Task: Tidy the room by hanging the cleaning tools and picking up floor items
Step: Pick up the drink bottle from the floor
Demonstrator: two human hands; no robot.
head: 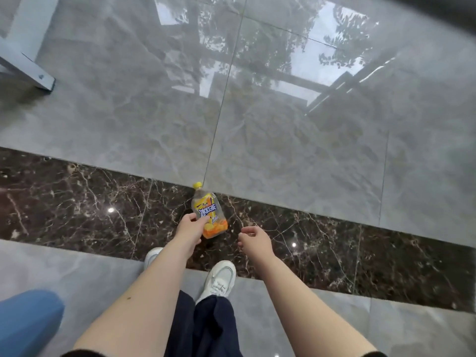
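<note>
While both bare forearms reached down toward the floor in the lower centre of the frame, the left hand [189, 229] gripped the plastic bottle [209, 213] at its lower body, with the thumb on the near left side and the fingers curled round the labelled wall. The bottle had a yellow cap [197, 185], a yellow and blue label, and an orange band near its base. It appeared just above centre-bottom of the frame, over the dark veined marble strip [77, 202], with the cap pointing toward the upper part of the frame at the seam with the grey floor tiles [283, 150]. Whether the base touched the floor could not be determined.

The right hand [255, 240] hung just right of the bottle, apart from it, with the fingers loosely curled and holding nothing.

Two white sneakers [220, 282] stood below the hands, on the edge of the dark strip. A grey metal furniture leg [31, 70] occupied the upper left of the frame. A blue object [28, 320], not identifiable, appeared at the lower left edge.
</note>
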